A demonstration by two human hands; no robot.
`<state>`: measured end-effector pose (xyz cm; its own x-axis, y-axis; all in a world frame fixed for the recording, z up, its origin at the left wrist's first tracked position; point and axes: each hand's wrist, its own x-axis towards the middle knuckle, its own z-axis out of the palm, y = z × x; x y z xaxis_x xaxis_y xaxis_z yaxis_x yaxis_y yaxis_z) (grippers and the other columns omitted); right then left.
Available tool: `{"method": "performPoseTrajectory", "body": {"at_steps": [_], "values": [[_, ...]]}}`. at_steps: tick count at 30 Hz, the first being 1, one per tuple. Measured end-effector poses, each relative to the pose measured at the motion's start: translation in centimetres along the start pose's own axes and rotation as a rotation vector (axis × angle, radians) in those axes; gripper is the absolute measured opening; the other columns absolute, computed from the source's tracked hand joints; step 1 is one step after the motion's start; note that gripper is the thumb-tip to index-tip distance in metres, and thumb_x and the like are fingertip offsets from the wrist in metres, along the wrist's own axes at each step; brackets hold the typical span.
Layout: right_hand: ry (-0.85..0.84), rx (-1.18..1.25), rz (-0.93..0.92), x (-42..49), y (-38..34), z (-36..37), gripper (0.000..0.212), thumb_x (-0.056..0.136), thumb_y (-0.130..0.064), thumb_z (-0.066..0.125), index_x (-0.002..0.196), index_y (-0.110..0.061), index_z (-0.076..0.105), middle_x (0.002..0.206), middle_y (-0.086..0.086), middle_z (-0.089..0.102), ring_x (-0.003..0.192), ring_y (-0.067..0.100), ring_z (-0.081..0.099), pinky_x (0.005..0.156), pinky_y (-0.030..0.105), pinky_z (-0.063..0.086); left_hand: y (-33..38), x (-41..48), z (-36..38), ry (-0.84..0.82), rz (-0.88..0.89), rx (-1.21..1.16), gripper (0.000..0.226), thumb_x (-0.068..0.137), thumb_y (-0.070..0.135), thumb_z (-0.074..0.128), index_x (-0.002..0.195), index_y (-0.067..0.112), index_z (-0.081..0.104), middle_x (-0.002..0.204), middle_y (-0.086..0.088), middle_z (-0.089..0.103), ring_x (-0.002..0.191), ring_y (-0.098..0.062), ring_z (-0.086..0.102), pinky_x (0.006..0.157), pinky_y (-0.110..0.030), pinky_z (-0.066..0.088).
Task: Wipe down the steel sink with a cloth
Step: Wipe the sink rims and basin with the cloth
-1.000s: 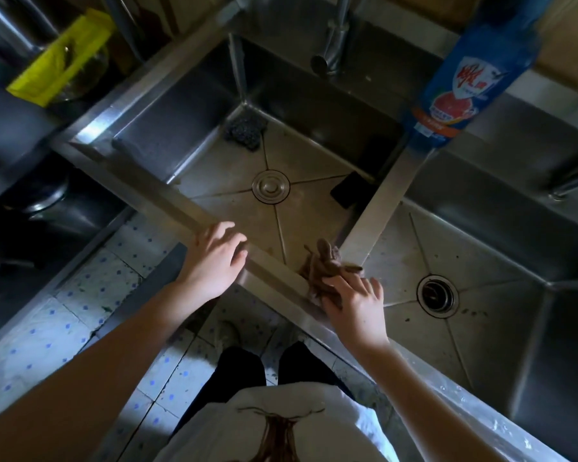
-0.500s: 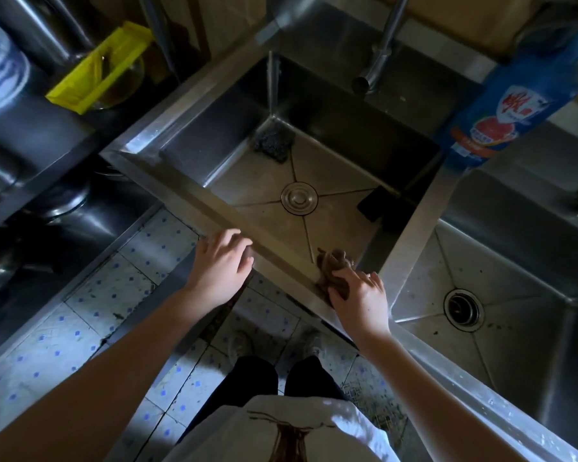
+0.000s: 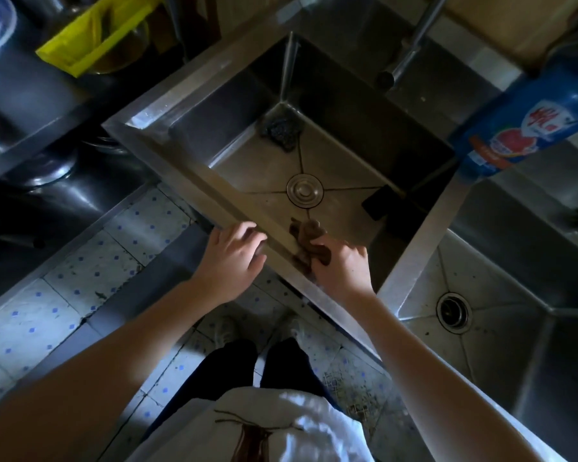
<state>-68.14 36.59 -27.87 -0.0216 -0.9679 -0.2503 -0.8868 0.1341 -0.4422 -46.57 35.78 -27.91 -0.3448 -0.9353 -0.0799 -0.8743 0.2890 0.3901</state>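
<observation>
A double steel sink (image 3: 194, 181) fills the middle and right of the view. My right hand (image 3: 342, 268) grips a crumpled brown cloth (image 3: 309, 238) and presses it on the front rim of the left basin, just left of the divider. My left hand (image 3: 232, 258) rests flat on the same front rim, fingers apart, a short way left of the cloth. The left basin holds a round drain cover (image 3: 304, 189), a dark scouring pad (image 3: 281, 130) in its far corner and a black block (image 3: 379, 203) near the divider.
A blue detergent bottle (image 3: 528, 128) stands on the divider's far end. A tap (image 3: 411, 51) hangs over the left basin. The right basin has an open drain (image 3: 452, 311). A yellow container (image 3: 90, 35) and steel pots (image 3: 40, 168) sit on shelves at the left. Tiled floor lies below.
My right hand has slid the cloth leftward along the front rim, away from the divider and closer to my left hand. My left hand stays on the rim; the view has shifted.
</observation>
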Motion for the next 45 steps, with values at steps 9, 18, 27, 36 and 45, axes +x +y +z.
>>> {"method": "performPoseTrajectory", "body": {"at_steps": [9, 18, 27, 36, 45], "values": [[-0.444, -0.340, -0.086, 2.5, 8.4, -5.5, 0.029, 0.082, -0.032, 0.064, 0.111, -0.036, 0.065, 0.100, -0.010, 0.072, 0.094, 0.013, 0.063, 0.100, 0.032, 0.037, 5.2, 1.9, 2.9, -0.089, -0.031, -0.053, 0.038, 0.094, 0.033, 0.047, 0.129, 0.018, 0.049, 0.140, -0.006, 0.041, 0.127, -0.026, 0.039, 0.104, -0.044, 0.027], [-1.145, -0.442, -0.133, 11.5, 10.4, -4.4, 0.031, 0.078, -0.006, 0.063, 0.107, -0.016, 0.069, 0.074, -0.002, 0.066, 0.058, 0.006, 0.060, 0.054, 0.018, 0.048, 7.6, 2.9, 4.6, -0.080, -0.071, -0.042, 0.037, 0.093, 0.034, 0.050, 0.126, 0.017, 0.052, 0.135, -0.006, 0.045, 0.123, -0.026, 0.044, 0.102, -0.044, 0.030], [-1.113, -0.811, -0.245, 19.5, 15.0, -5.6, 0.024, 0.086, -0.024, 0.067, 0.106, -0.011, 0.071, 0.098, -0.001, 0.066, 0.093, 0.020, 0.061, 0.071, 0.021, 0.049, 8.2, 3.3, 4.8, -0.030, -0.108, 0.032, 0.032, 0.087, 0.029, 0.062, 0.114, 0.012, 0.062, 0.123, -0.011, 0.057, 0.113, -0.028, 0.056, 0.095, -0.046, 0.039], [-1.100, -0.833, -0.150, 22.4, 16.0, -6.8, 0.024, 0.078, -0.020, 0.070, 0.101, -0.011, 0.073, 0.106, 0.007, 0.070, 0.098, 0.025, 0.064, 0.088, 0.038, 0.052, 7.5, 3.2, 5.3, -0.045, -0.117, 0.070, 0.029, 0.084, 0.027, 0.064, 0.110, 0.013, 0.064, 0.122, -0.010, 0.057, 0.108, -0.030, 0.057, 0.089, -0.047, 0.042], [-1.387, -0.584, -0.272, 13.1, 10.9, 0.1, 0.036, 0.082, -0.019, 0.071, 0.117, -0.022, 0.067, 0.119, 0.002, 0.065, 0.108, 0.025, 0.060, 0.094, 0.037, 0.051, 7.6, 3.1, 4.9, -0.094, -0.109, 0.097, 0.042, 0.087, 0.038, 0.039, 0.108, 0.014, 0.065, 0.119, -0.010, 0.058, 0.102, -0.032, 0.059, 0.087, -0.046, 0.042]]}}
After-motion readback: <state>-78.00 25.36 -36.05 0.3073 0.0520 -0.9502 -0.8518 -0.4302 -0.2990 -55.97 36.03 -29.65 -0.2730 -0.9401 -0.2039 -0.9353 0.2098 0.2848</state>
